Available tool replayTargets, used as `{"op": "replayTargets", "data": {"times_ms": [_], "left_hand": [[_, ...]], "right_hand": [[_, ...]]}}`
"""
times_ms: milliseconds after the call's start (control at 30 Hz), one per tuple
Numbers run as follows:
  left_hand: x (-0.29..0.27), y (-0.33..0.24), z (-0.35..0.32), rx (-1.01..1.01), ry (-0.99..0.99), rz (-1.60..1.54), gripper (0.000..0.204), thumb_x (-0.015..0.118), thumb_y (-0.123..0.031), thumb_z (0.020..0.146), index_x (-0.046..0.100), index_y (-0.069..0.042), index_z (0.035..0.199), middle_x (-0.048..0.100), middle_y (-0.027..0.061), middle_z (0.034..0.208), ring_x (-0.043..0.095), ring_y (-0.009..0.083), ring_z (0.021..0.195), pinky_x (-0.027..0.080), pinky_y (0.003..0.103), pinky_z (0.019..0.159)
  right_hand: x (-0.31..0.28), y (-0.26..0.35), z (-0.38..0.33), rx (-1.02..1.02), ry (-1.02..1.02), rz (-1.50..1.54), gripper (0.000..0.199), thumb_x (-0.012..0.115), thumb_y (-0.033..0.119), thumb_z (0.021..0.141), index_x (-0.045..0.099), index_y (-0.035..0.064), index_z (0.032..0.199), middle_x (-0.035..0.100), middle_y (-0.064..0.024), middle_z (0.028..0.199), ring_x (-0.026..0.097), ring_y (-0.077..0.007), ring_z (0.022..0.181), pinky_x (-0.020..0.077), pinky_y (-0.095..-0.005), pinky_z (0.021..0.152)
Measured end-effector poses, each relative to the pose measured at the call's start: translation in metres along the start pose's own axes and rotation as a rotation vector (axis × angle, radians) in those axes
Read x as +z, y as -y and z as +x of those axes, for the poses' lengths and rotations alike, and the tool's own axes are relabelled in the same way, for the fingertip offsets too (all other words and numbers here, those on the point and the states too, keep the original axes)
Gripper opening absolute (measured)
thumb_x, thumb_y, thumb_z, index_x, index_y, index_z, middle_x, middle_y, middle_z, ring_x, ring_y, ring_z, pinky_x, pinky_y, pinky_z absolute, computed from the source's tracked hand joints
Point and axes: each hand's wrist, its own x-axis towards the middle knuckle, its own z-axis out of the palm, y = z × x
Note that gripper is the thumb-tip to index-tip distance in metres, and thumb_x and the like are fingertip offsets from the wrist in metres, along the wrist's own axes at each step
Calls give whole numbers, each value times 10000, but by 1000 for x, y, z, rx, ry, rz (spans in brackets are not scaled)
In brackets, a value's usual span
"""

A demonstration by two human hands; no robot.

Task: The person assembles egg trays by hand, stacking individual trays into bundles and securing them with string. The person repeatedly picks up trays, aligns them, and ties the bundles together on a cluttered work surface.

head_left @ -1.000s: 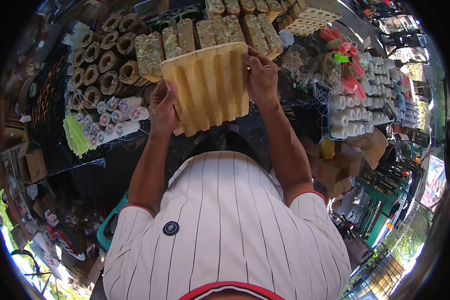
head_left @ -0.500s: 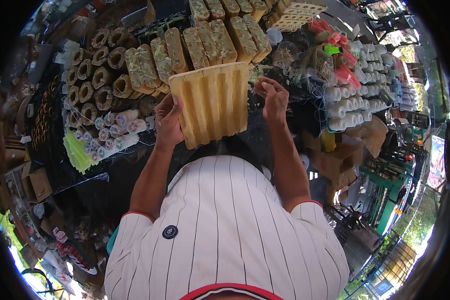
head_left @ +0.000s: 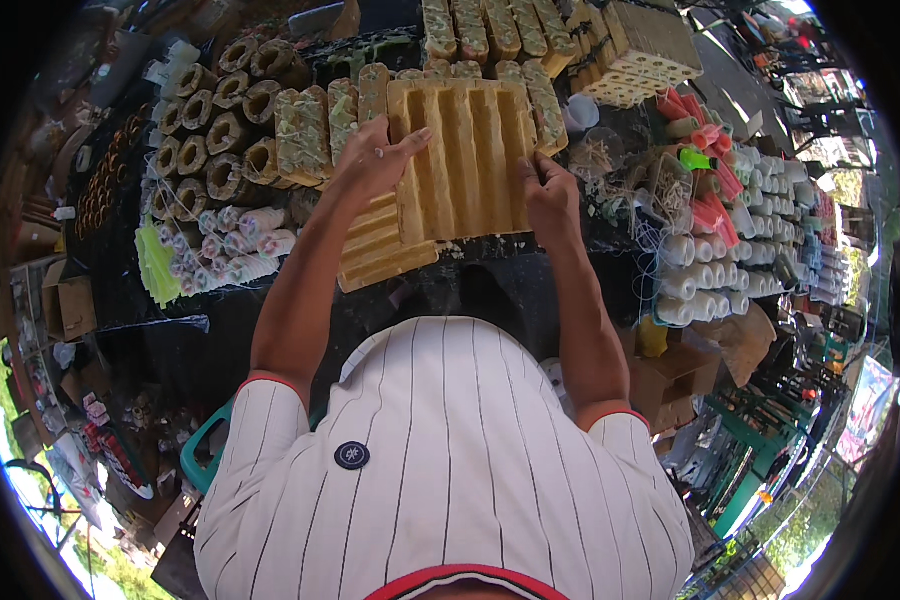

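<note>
A yellowish grooved panel [head_left: 460, 165], with several long parallel channels in its face, is held up in front of me. My left hand [head_left: 378, 162] is closed at its left edge, the thumb lying across the front face; the other fingers are partly hidden. On the right edge, my right hand [head_left: 551, 198] grips with thumb and bent fingers. Below and left of the held panel, a second grooved panel [head_left: 385, 262] rests at the table's near edge, partly covered by the first and by my left forearm.
Behind the panel stand rows of tan blocks with greenish flecked tops [head_left: 305, 135]. Hollow tubes [head_left: 206, 132] are stacked on the left, above wrapped white rolls [head_left: 245, 235] and lime-green strips [head_left: 155, 262]. White spools [head_left: 682, 280] and red mesh rolls [head_left: 712, 215] fill the right side, over a cardboard box [head_left: 675, 385].
The held panel is now farther forward and right. My right hand, apart from it before, grips its right edge. A second grooved panel has come into view at the near edge.
</note>
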Motion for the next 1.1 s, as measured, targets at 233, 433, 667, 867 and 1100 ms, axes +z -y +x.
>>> {"op": "replayTargets", "data": {"times_ms": [233, 433, 667, 867, 1100], "left_hand": [[-12, -25, 59, -117, -15, 112, 602, 626, -551, 1030, 679, 30, 883, 735, 158, 835, 776, 235, 730, 671, 396, 648], [-3, -27, 70, -150, -73, 100, 567, 608, -518, 1050, 671, 21, 885, 756, 158, 803, 754, 226, 617, 652, 380, 611], [19, 4, 89, 8, -312, 300, 507, 614, -455, 1058, 676, 47, 1012, 726, 145, 736, 732, 228, 593, 620, 416, 592], [26, 15, 77, 17, -389, 113, 529, 643, -459, 1038, 691, 52, 1165, 737, 142, 804, 728, 221, 675, 594, 426, 669], [55, 21, -30, 163, -710, -91, 418, 798, -265, 919, 673, 58, 1152, 682, 151, 867, 687, 260, 738, 556, 399, 686]], "right_hand": [[-5, 45, 75, -207, 27, -590, 365, 654, 324, 995, 701, -34, 1047, 718, -302, 1072, 679, -491, 1039, 524, -550, 886], [-12, 36, 112, -322, 109, -694, 343, 679, 310, 987, 721, -19, 1071, 722, -269, 1088, 683, -478, 1043, 524, -549, 897], [-6, 34, 107, -979, 53, -857, 500, 736, 421, 954, 718, 47, 1287, 643, -199, 1370, 507, -407, 1386, 330, -638, 1157], [-47, 48, 73, -947, 497, -766, 480, 776, 473, 909, 790, 87, 1195, 564, -186, 1522, 428, -413, 1486, 268, -649, 1222], [-35, 51, 89, -1021, 476, -775, 423, 824, 445, 892, 807, 43, 1021, 628, -196, 1450, 503, -390, 1453, 334, -601, 1205]]}}
